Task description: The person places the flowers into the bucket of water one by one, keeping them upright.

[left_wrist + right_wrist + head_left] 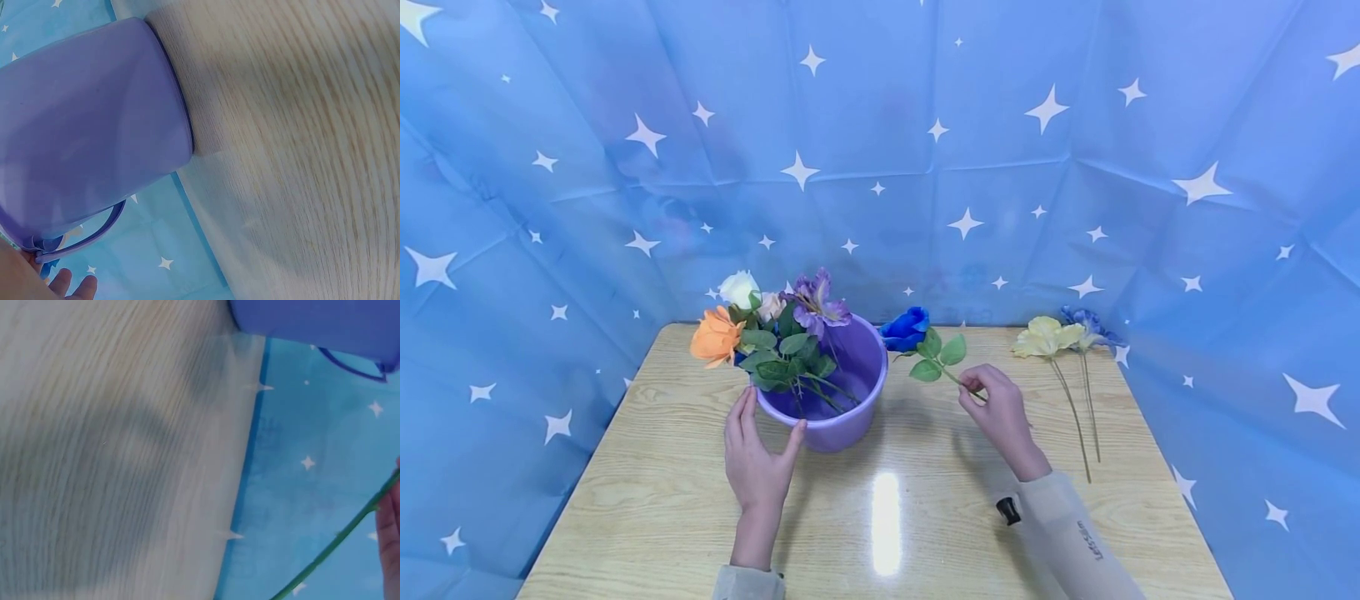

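Observation:
A purple bucket [842,429] stands on the table, holding artificial flowers that lean left: an orange rose [716,337], a white rose [740,289], a pale pink bloom [771,307] and a purple flower [817,303]. My left hand [758,467] touches the bucket's near left rim, thumb and fingers spread wide; in the left wrist view its fingers [60,282] show beside the bucket's handle [94,236]. Right of the bucket, my right hand [1000,410] pinches the green stem of a blue rose [905,329]. The bloom points left, near the bucket's rim. That stem [337,540] crosses the right wrist view.
A pale yellow flower [1047,337] and a blue-violet flower [1092,325] lie at the table's right side, long stems toward me. The wooden table [647,500] ends at a blue star-printed curtain [880,225] behind and at both sides.

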{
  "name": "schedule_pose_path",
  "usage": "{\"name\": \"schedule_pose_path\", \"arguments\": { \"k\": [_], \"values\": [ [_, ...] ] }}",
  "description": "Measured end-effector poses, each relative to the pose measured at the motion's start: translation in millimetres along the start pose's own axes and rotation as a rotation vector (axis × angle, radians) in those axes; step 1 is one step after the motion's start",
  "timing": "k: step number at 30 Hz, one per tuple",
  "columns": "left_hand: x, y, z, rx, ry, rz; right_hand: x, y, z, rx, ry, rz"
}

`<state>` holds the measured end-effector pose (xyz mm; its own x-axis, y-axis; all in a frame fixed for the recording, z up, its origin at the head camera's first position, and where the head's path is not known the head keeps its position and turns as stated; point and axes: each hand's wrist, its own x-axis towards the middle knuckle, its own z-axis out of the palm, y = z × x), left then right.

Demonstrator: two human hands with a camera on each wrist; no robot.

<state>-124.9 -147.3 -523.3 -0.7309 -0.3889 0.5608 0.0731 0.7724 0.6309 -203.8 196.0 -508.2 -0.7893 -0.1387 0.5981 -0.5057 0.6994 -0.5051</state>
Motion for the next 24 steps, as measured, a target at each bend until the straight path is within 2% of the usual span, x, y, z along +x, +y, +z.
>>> {"name": "schedule_pose_path", "arguments": {
  "k": [14, 24],
  "values": [
    [-0.1, -0.3, 0.7, 0.006, 0.013, 0.009, 9, -18, 11, 0.063, 0.027, -0.084],
    [0.0, -0.9, 1.1, 0.006, 0.015, 0.012, 18, -34, 19, 0.079, 0.007, -0.141]
  ]
}}
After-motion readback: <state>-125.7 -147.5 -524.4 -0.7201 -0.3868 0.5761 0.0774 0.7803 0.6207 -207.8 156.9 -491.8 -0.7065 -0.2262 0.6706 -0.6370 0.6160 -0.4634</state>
